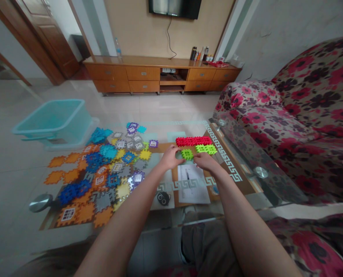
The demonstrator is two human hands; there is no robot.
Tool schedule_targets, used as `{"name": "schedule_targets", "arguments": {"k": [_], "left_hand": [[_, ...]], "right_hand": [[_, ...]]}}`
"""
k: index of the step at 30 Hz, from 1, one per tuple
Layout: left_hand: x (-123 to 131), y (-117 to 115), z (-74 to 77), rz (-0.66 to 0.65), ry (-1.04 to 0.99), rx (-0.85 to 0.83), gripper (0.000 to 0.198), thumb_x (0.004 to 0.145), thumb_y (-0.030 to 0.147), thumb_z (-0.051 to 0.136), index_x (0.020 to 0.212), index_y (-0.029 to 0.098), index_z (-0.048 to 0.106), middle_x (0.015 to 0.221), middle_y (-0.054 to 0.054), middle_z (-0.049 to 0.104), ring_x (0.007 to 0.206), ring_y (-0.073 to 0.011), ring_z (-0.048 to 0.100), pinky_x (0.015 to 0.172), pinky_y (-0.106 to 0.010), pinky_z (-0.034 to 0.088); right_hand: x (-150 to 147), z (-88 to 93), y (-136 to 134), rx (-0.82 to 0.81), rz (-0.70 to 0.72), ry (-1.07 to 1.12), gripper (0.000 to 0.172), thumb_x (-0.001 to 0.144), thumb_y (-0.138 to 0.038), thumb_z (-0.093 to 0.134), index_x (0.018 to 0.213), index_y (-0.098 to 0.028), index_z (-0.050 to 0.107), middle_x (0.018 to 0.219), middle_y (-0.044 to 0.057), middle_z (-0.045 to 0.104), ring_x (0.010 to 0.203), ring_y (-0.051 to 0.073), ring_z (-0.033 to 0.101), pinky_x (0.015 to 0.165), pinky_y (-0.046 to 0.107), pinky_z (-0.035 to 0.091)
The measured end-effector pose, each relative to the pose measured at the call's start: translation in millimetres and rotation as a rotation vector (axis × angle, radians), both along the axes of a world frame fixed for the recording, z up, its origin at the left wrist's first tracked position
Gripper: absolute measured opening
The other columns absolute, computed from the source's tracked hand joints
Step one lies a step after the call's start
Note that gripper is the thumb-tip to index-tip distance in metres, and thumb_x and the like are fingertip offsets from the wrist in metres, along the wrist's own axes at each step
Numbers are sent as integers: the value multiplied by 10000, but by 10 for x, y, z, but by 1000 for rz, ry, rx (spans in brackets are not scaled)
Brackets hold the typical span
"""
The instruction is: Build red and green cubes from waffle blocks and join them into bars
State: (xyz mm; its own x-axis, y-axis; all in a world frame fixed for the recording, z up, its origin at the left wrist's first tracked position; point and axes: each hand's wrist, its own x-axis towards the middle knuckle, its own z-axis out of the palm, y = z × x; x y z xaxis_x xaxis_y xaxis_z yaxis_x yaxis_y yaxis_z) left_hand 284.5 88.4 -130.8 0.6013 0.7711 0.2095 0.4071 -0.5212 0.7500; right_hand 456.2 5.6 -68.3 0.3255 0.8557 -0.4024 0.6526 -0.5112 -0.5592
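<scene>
A lime-green interlocking block with notched edges and square holes sits between my hands on the glass table. My left hand holds its left side, thumb and forefinger curved around the edge. At its right edge, the curled fingers of my right hand grip the same block. Just beyond my right hand lies a longer lime-green block strip. Behind that runs a red row of joined blocks. A printed paper sheet with a dark pen lies under the glass or on it; I cannot tell which.
Many loose notched tiles in orange, blue, grey and yellow cover the table's left side. A turquoise tub stands beyond them. A black round object lies near the front edge. A floral sofa borders the right.
</scene>
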Motion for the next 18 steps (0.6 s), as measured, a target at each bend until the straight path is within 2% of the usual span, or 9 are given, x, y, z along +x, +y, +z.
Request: {"name": "schedule_targets", "arguments": {"k": [3,5,9,12,18], "left_hand": [[4,2,-14,2,-3,1,472,666,277,856,1092,157,695,1048,-81,607,949,-230,618,871,-363,515],[6,4,-22,2,-5,1,495,660,287,859,1104,151,690,1066,-87,608,949,-231,620,869,-365,518],[5,3,-23,-8,-14,4,520,675,312,852,1134,135,682,1084,-97,611,949,-229,625,867,-355,518],[3,-1,-9,-15,-17,11,460,705,296,829,1115,139,692,1065,-93,616,959,-229,624,872,-350,512],[-1,-8,18,-24,-22,21,433,712,273,819,1107,139,700,1042,-88,622,959,-233,622,868,-350,506]], "right_hand": [[8,-28,5,9,-30,9,207,733,-142,556,812,-111,744,668,49,674,615,155,587,577,221,406],[11,-50,12,18,-54,17,312,743,-138,553,983,-99,748,783,70,718,646,153,611,591,215,419],[13,-93,32,27,-84,45,514,755,-114,544,1257,-91,653,1014,109,738,674,137,629,591,202,435],[14,-122,46,28,-80,69,526,757,-90,528,1267,-112,654,1056,102,736,664,125,622,583,199,439],[20,-157,43,36,-94,87,548,748,-69,519,1280,-109,646,1013,95,742,646,122,615,568,198,441]]}}
